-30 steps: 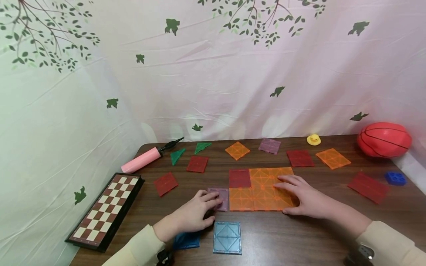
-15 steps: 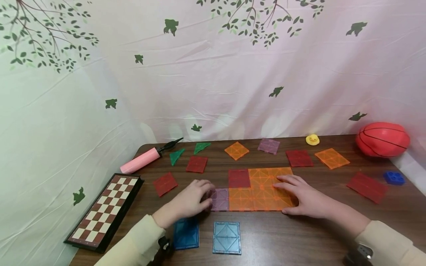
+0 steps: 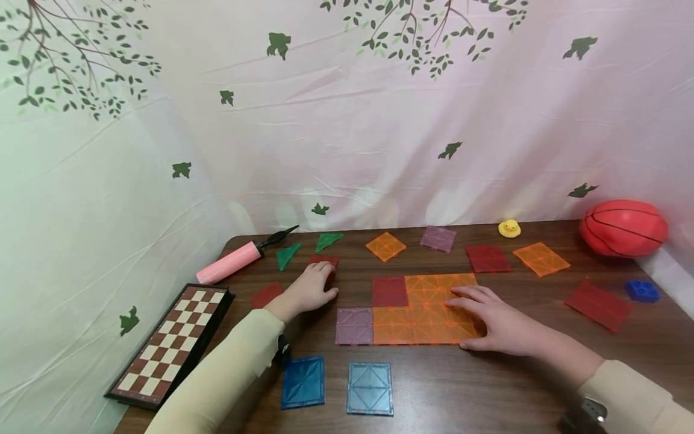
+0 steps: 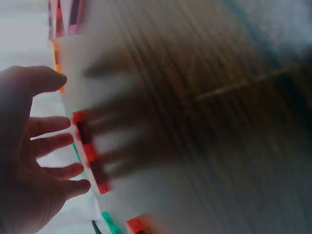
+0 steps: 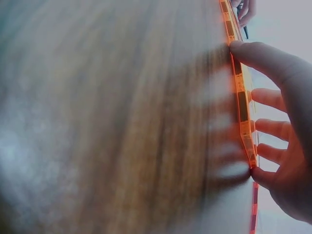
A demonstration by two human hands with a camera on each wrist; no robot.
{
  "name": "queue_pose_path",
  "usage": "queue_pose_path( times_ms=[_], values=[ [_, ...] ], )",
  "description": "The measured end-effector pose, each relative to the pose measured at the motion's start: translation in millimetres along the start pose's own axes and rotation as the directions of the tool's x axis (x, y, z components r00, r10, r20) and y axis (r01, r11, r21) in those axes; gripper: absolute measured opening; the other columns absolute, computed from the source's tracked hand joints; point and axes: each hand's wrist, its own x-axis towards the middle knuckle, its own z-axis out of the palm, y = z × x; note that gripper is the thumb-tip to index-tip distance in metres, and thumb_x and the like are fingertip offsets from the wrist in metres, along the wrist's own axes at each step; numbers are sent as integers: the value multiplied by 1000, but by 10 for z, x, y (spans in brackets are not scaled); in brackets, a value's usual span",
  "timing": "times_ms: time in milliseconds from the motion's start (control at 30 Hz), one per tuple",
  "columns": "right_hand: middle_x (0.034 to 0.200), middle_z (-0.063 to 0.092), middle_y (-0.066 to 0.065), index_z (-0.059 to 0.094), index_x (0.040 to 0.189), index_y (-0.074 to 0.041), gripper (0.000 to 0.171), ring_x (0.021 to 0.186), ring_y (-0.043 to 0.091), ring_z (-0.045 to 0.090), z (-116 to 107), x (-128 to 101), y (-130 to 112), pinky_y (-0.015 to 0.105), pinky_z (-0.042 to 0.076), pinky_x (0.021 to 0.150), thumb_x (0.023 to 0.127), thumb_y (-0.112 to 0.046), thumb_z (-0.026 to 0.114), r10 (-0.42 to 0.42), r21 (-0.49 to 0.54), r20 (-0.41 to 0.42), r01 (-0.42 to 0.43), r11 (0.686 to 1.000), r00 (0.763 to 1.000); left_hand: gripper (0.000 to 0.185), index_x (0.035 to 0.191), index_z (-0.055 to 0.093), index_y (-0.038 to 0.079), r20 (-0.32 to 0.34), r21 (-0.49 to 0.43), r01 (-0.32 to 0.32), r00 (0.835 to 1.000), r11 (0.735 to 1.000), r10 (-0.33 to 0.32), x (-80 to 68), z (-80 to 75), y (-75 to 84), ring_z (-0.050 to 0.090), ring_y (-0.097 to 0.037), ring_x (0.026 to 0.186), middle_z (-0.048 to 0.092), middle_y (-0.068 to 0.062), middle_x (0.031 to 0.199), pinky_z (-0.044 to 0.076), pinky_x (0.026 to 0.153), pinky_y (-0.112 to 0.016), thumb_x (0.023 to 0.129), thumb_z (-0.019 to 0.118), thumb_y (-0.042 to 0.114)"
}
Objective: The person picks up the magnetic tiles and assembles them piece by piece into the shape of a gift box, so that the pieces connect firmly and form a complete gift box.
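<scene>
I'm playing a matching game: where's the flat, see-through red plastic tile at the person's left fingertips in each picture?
Head view: the flat, see-through red plastic tile is just below centre, partly hidden by the left hand.
Left wrist view: the tile's edge is left of centre, beside that hand.
Right wrist view: not visible.
Shared landmark: the left hand, top right in the right wrist view.

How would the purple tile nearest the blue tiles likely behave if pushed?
The purple tile looks flat and straight-edged, so probably stiff. Lying on the table, it should slide rather than tip. The neighbouring orange tile would likely hinder it one way.
</scene>
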Motion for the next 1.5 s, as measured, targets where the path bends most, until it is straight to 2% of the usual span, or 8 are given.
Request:
queue_pose_path(
  times_ms=[200, 333, 567, 1033, 1267, 1500],
  values=[
    [151, 45, 18, 59, 143, -19, 75, 137, 47, 34, -16, 26, -3, 70, 37, 101, 81, -52, 83, 5, 2, 5, -5, 1000, 1000, 50, 135, 58, -1, 11, -38, -58, 998, 998, 58, 27, -1, 6, 45, -41, 133, 52, -19, 144, 34, 113, -50, 96, 68, 27],
    [152, 45, 18, 59, 143, -18, 74, 137, 47, 34, -39, 31, -15, 70, 37, 101, 81, -51, 83, 11, 10, 8, -11, 1000, 1000, 52, 141, 57, 2, 49, -36, -99, 994, 994, 101, 21, -13, 63, 44, -38, 134, 51, -18, 147, 35, 112, -48, 96, 65, 28],
    [152, 45, 18, 59, 143, -18, 74, 137, 47, 34, -33, 31, -19, 70, 37, 102, 82, -51, 83, 14, 15, 11, -15, 1000, 1000, 52, 137, 56, -5, 56, -67, -185, 980, 980, 189, -28, -14, 211, 50, -34, 133, 57, -20, 141, 33, 113, -47, 95, 65, 23],
    [152, 44, 18, 59, 144, -19, 75, 137, 47, 34, -18, 17, -8, 70, 37, 101, 82, -54, 82, 21, 11, 17, -22, 1000, 1000, 56, 143, 55, -2, 120, -78, -173, 976, 982, 181, -144, -32, 417, 44, -38, 134, 48, -19, 151, 37, 112, -47, 95, 61, 26],
    [152, 44, 18, 59, 144, -19, 75, 137, 47, 33, -3, 7, -9, 70, 37, 101, 82, -54, 82, 25, 13, 16, -25, 1000, 1000, 56, 143, 56, 1, 130, -49, -206, 969, 977, 211, -153, 21, 449, 44, -36, 135, 48, -17, 152, 36, 112, -45, 94, 62, 28],
    [152, 44, 17, 59, 143, -19, 75, 137, 45, 34, 4, 2, -6, 68, 38, 101, 82, -55, 82, 16, -1, 10, -16, 1000, 1000, 55, 144, 56, 2, 139, -52, -212, 966, 976, 217, -174, 28, 503, 43, -35, 135, 46, -16, 154, 38, 111, -44, 95, 60, 28]
  ],
)
